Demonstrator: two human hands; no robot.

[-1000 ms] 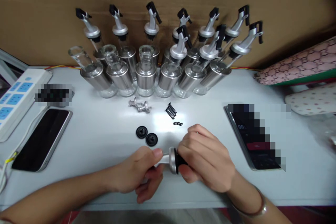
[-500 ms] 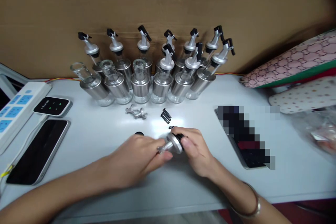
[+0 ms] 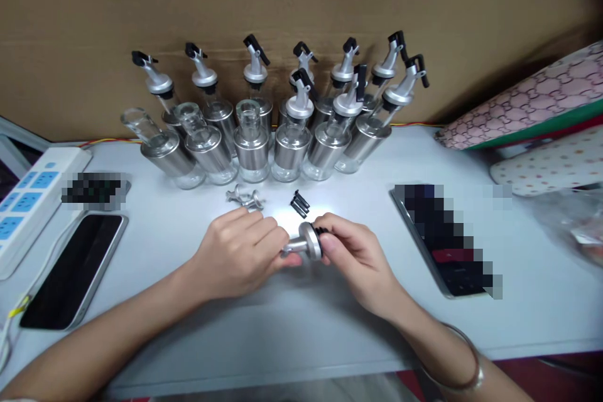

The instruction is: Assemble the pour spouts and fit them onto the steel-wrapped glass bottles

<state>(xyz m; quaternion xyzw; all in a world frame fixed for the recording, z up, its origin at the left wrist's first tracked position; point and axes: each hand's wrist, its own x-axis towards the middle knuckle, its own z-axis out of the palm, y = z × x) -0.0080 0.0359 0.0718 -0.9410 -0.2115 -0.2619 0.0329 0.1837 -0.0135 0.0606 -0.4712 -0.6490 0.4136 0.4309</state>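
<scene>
Table (image 3: 188, 326): white, under my hands.
Bottles (image 3: 254, 144): two rows at the back edge.
Phone (image 3: 70, 270): flat, far left.
Left hand (image 3: 235, 251): pinching the spout (image 3: 305, 245) by its thin end, hiding the tip.
Right hand (image 3: 351, 254): gripping its black base.
Spout: sideways between my hands, over the table's middle.
Metal pieces (image 3: 245, 196), black pins (image 3: 299, 203): just behind my knuckles.

No text, label or number is legible; the phone (image 3: 450, 245) screen is pixelated.
</scene>
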